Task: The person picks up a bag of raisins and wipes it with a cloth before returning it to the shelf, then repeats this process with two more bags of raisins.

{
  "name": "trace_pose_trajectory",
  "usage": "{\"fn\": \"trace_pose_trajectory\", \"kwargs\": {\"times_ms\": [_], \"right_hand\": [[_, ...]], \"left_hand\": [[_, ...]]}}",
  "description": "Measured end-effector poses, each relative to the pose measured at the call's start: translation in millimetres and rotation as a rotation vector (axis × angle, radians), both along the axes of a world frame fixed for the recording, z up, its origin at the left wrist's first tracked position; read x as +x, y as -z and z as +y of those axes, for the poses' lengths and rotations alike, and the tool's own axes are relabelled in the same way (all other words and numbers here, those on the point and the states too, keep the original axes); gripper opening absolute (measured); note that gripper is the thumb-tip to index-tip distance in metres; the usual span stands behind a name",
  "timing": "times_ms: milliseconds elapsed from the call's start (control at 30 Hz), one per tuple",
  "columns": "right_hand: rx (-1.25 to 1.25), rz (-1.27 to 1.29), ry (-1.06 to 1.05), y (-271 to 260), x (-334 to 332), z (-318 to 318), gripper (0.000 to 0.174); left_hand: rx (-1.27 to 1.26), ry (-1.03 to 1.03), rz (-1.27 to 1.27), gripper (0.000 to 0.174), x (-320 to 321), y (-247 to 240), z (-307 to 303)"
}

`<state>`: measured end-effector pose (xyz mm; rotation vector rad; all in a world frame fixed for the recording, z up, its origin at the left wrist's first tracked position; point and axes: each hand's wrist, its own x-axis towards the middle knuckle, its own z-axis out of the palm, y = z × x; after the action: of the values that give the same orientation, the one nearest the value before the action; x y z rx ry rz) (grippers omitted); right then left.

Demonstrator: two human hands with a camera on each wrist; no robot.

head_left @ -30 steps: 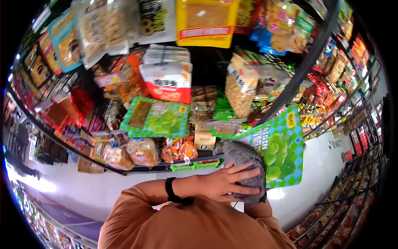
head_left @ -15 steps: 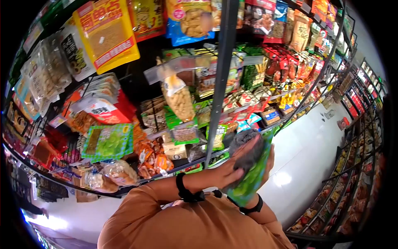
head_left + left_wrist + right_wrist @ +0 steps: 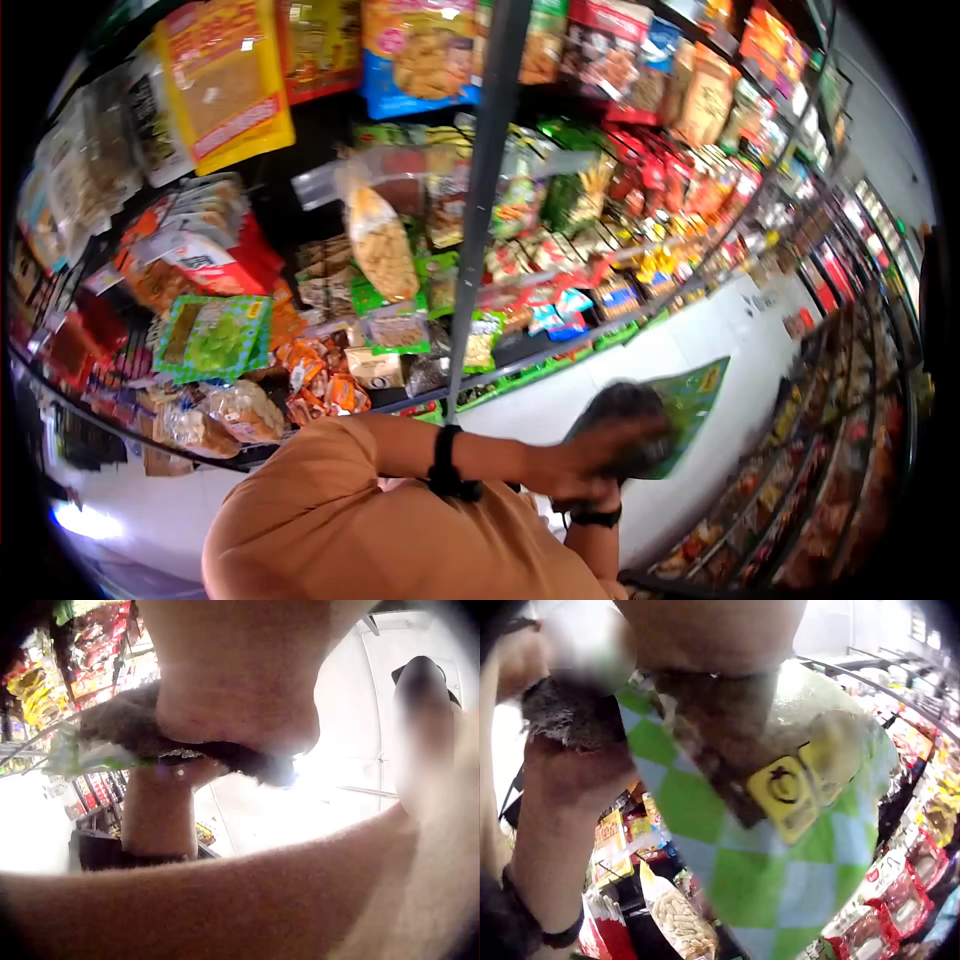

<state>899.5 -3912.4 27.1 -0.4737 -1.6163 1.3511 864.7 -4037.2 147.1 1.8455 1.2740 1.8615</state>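
Note:
My left hand [image 3: 570,462] holds a dark grey fluffy cloth [image 3: 625,405] against a green-and-blue checked snack bag [image 3: 695,405]. Motion blurs the hand and cloth in the head view. From below, my right hand [image 3: 598,494] grips the same bag near its lower end, mostly hidden behind the left hand. In the right wrist view the bag [image 3: 735,877] fills the middle, showing yellow labels and a clear window, while the grey cloth [image 3: 570,716] sits at its left edge. The cloth [image 3: 120,720] lies over the bag's edge in the left wrist view.
Shelves of packaged snacks stand ahead, with a dark upright post [image 3: 485,200] in front. Similar checked bags [image 3: 215,335] lie on the left shelf, beside orange packets [image 3: 320,380]. Another rack [image 3: 800,480] runs along the right, across a pale floor [image 3: 560,385].
The view has swung right along the shelves. The bag went from facing up to edge-on, then out flat to the right. The left hand and cloth have moved with it, still against the bag.

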Motion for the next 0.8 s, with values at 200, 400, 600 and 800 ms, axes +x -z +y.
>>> {"fn": "trace_pose_trajectory", "kwargs": {"times_ms": [200,400,600,800], "right_hand": [[-0.097,0.144,-0.233,-40.3,20.5,-21.4,0.075],[-0.459,0.275,-0.685,-79.1,6.9,-91.5,0.073],[-1.297,0.495,-1.189,-112.1,19.0,-189.5,0.071],[0.83,0.605,-0.781,-134.8,23.8,-300.8,0.065]], "left_hand": [[-0.271,-0.161,0.549,0.054,1.5,2.9,-8.4],[-0.071,-0.422,0.442,0.053,-5.0,19.5,-66.7],[0.111,-0.625,0.233,0.055,-7.9,34.9,-156.4],[0.231,0.32,-1.308,0.074,37.6,67.1,-264.2]]}}
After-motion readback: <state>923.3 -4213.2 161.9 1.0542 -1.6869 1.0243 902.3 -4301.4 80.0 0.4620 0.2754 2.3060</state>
